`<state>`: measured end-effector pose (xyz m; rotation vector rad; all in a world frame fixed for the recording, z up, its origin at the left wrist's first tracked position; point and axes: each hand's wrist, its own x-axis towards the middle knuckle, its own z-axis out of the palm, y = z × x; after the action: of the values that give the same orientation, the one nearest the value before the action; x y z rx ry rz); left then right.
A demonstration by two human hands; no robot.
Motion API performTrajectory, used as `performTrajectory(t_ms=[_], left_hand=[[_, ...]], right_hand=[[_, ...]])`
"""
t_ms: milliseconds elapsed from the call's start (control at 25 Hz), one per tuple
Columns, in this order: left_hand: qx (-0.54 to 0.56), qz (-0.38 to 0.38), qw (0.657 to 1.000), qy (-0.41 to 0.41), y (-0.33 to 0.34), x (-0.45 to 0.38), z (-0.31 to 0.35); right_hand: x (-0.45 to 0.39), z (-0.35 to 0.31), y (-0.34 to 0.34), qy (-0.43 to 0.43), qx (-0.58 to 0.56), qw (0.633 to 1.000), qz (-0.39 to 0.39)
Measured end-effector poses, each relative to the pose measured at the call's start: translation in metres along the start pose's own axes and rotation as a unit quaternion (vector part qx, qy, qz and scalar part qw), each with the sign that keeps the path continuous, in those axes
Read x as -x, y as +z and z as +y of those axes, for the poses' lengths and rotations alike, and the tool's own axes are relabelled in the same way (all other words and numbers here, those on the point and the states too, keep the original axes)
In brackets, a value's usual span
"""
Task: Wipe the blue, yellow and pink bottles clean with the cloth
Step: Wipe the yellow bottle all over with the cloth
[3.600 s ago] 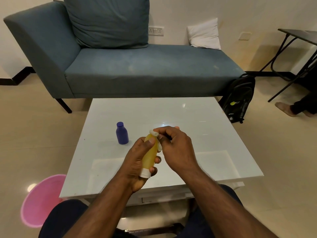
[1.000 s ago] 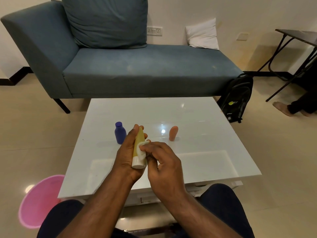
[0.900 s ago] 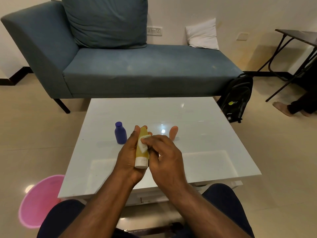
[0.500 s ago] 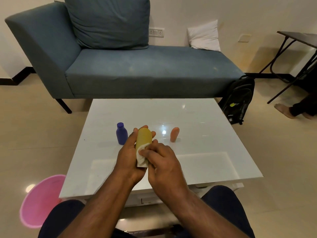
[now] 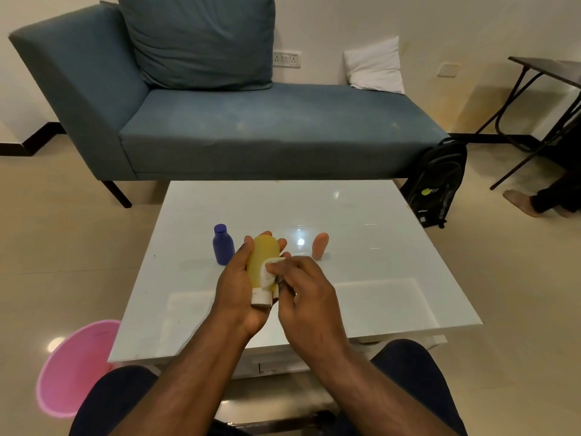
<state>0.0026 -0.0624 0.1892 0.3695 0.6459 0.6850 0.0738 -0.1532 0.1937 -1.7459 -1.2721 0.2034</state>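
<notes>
My left hand (image 5: 239,287) holds the yellow bottle (image 5: 262,262) above the white table (image 5: 377,262), its fingers curled round the far side of the body and the thumb lying along the near side, with the white cap pointing toward me at the heel of the palm. My right hand (image 5: 301,291) pinches a small white cloth (image 5: 271,273) between thumb and bent fingertips and presses it against the bottle's right flank, just above the cap. The yellow bottle is translucent with a rounded closed end; whether anything is inside cannot be told. Just beyond my left fingers, to their left, the blue bottle (image 5: 222,244) stands upright on the table with its cap on. Beyond my right fingers, slightly to their right, the pink bottle (image 5: 320,246) stands with its rounded end up. Well to the left of my left forearm, a pink basin (image 5: 74,369) sits on the floor; its contents are not visible.
</notes>
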Motion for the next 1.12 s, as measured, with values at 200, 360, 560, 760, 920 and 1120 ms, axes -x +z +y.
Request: performTrajectory(t_ms=[200,360,560,760,920,1120], left_hand=[[0.006,0.002,1.000,-0.007,-0.002,0.002,-0.003],[0.011,-0.012,1.000,-0.015,0.003,0.006,-0.006],[-0.007,-0.020,1.000,0.010,0.000,0.001,-0.002],[-0.053,-0.014,0.998,-0.011,0.008,0.004,-0.010],[-0.050,-0.003,0.999,0.013,0.004,-0.003,-0.003],[-0.052,0.004,0.999,0.009,0.002,0.000,-0.003]], right_hand=[[-0.001,0.005,0.000,0.010,-0.016,1.000,0.006],[-0.019,0.005,-0.001,0.028,-0.006,1.000,0.010],[-0.017,-0.001,-0.004,-0.068,0.099,0.992,-0.034],[-0.045,0.000,-0.014,-0.035,0.131,0.990,-0.041],[-0.019,-0.014,-0.006,-0.093,0.172,0.979,-0.063],[-0.019,-0.017,-0.013,-0.091,0.164,0.980,-0.069]])
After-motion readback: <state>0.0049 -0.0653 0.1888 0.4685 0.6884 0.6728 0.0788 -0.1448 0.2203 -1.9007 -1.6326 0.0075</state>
